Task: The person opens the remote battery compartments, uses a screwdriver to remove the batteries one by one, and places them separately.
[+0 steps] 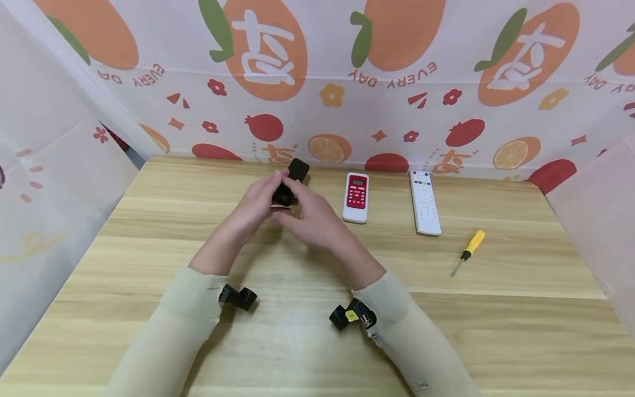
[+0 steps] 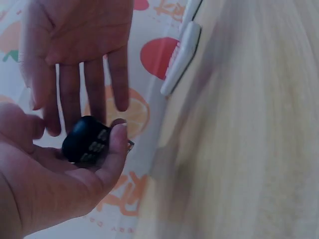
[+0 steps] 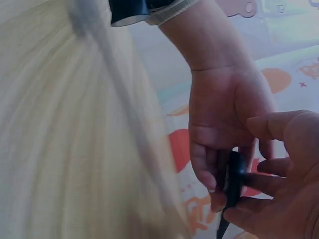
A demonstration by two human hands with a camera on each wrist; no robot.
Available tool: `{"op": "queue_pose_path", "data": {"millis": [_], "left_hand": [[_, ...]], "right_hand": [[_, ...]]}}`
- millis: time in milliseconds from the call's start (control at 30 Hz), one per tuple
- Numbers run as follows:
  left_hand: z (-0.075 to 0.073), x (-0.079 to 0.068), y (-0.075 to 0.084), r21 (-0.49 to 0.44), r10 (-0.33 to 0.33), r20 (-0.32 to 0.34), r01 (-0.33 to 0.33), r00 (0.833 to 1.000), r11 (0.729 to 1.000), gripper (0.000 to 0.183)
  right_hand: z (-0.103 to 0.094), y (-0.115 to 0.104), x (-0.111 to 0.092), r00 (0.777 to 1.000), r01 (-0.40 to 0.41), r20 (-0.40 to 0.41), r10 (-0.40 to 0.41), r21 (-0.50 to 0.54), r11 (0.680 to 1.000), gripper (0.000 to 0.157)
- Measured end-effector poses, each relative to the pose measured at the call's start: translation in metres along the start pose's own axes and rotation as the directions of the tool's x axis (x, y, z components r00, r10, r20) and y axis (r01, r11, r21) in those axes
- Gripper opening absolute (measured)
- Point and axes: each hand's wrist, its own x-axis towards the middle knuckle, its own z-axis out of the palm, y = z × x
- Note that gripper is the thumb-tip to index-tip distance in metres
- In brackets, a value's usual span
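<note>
A black remote control [image 1: 297, 171], with pale buttons visible in the left wrist view, is tilted up between my two hands near the table's back edge. My left hand [image 1: 254, 203] holds it, with thumb and fingers around its sides. A small shiny edge shows beyond the thumb in the left wrist view. My right hand [image 1: 316, 220] faces it from the other side with its fingers extended. In the right wrist view those fingertips [image 3: 239, 215] are right at the remote's side. The hands cover much of its lower half in the head view.
Right of the hands lie a white remote with a red face [image 1: 356, 215], a long white remote [image 1: 425, 207] and a yellow-handled screwdriver [image 1: 468, 252]. Behind the wooden table [image 1: 297, 358] hangs a fruit-printed sheet [image 1: 317, 105]. Black cameras [image 1: 245, 299] jut out from both wrists.
</note>
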Motion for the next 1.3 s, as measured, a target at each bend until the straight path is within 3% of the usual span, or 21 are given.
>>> {"op": "queue_pose_path", "data": {"millis": [133, 267, 367, 500, 600, 667, 700, 767, 833, 867, 933, 1033, 1100, 1133, 1200, 1300], "left_hand": [[0.006, -0.004, 0.013, -0.068, 0.095, -0.054, -0.099, 0.994, 0.993, 0.051], [0.018, -0.012, 0.03, -0.121, 0.19, -0.06, -0.196, 0.98, 0.973, 0.045], [0.029, -0.02, 0.04, -0.092, 0.269, -0.02, -0.27, 0.963, 0.958, 0.045], [0.043, -0.03, 0.045, -0.035, 0.34, 0.074, -0.338, 0.938, 0.941, 0.048], [0.052, -0.036, 0.047, 0.089, 0.393, 0.164, -0.411, 0.905, 0.907, 0.062], [0.056, -0.042, 0.049, 0.263, 0.439, 0.224, -0.488, 0.87, 0.833, 0.074], [0.058, -0.045, 0.05, 0.37, 0.461, 0.241, -0.52, 0.854, 0.769, 0.08], [0.06, -0.052, 0.052, 0.563, 0.503, 0.26, -0.552, 0.824, 0.615, 0.088], [0.06, -0.058, 0.054, 0.693, 0.553, 0.256, -0.549, 0.793, 0.467, 0.088], [0.059, -0.06, 0.054, 0.738, 0.581, 0.244, -0.537, 0.777, 0.408, 0.087], [0.055, -0.061, 0.056, 0.78, 0.655, 0.23, -0.539, 0.719, 0.318, 0.083], [0.048, -0.06, 0.059, 0.811, 0.747, 0.245, -0.553, 0.618, 0.191, 0.078], [0.044, -0.059, 0.058, 0.815, 0.769, 0.283, -0.567, 0.573, 0.123, 0.078], [0.043, -0.058, 0.058, 0.812, 0.767, 0.306, -0.576, 0.564, 0.099, 0.077], [0.044, -0.057, 0.056, 0.795, 0.75, 0.351, -0.601, 0.561, 0.077, 0.072], [0.05, -0.056, 0.051, 0.775, 0.707, 0.403, -0.628, 0.581, 0.074, 0.063]], "right_hand": [[-0.017, -0.007, -0.004, 0.985, 0.079, -0.162, -0.056, 0.142, 0.987, 0.063], [-0.036, -0.012, -0.011, 0.958, 0.151, -0.284, -0.049, 0.352, 0.924, 0.063], [-0.048, -0.013, -0.021, 0.961, 0.139, -0.276, 0.002, 0.489, 0.861, 0.067], [-0.058, -0.009, -0.038, 0.981, 0.081, -0.191, 0.047, 0.61, 0.788, 0.072], [-0.065, -0.003, -0.049, 0.984, 0.064, -0.168, 0.057, 0.634, 0.771, 0.071], [-0.07, 0.001, -0.053, 0.984, 0.071, -0.169, 0.048, 0.636, 0.768, 0.068], [-0.073, 0.002, -0.054, 0.984, 0.076, -0.173, 0.045, 0.629, 0.774, 0.066], [-0.078, 0.005, -0.055, 0.982, 0.089, -0.187, 0.032, 0.603, 0.793, 0.063], [-0.082, 0.006, -0.055, 0.981, 0.103, -0.196, 0.013, 0.567, 0.817, 0.059], [-0.083, 0.007, -0.054, 0.98, 0.103, -0.197, 0.008, 0.547, 0.831, 0.057], [-0.085, 0.007, -0.054, 0.981, 0.094, -0.193, 0.004, 0.497, 0.863, 0.053], [-0.085, 0.007, -0.053, 0.988, 0.066, -0.155, 0.005, 0.454, 0.889, 0.05], [-0.084, 0.007, -0.053, 0.994, 0.049, -0.107, -0.003, 0.435, 0.899, 0.051], [-0.083, 0.008, -0.053, 0.996, 0.048, -0.083, -0.014, 0.423, 0.905, 0.053], [-0.082, 0.007, -0.053, 0.998, 0.054, -0.037, -0.043, 0.397, 0.916, 0.057], [-0.081, 0.009, -0.056, 0.995, 0.082, 0.025, -0.098, 0.354, 0.932, 0.063]]}}
